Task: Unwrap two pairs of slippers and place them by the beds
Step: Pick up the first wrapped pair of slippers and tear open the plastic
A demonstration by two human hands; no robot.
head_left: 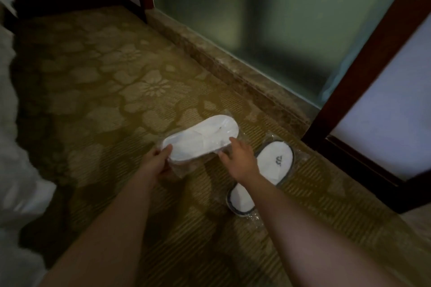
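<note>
A white slipper pack (200, 137) in clear plastic wrap is held just above the patterned carpet. My left hand (158, 161) grips its near left end, thumb on top. My right hand (240, 156) pinches the wrap at the pack's near right edge, fingers spread. A second wrapped slipper pack (275, 161), white with dark trim and a small dark logo, lies on the carpet to the right, partly hidden under my right forearm.
White bed linen (14, 147) runs along the left edge. A stone sill (233, 70) and a frosted glass wall (268, 18) stand behind the slippers. A dark wooden frame (363, 53) rises at the right. Carpet (105, 91) stretches away to the upper left.
</note>
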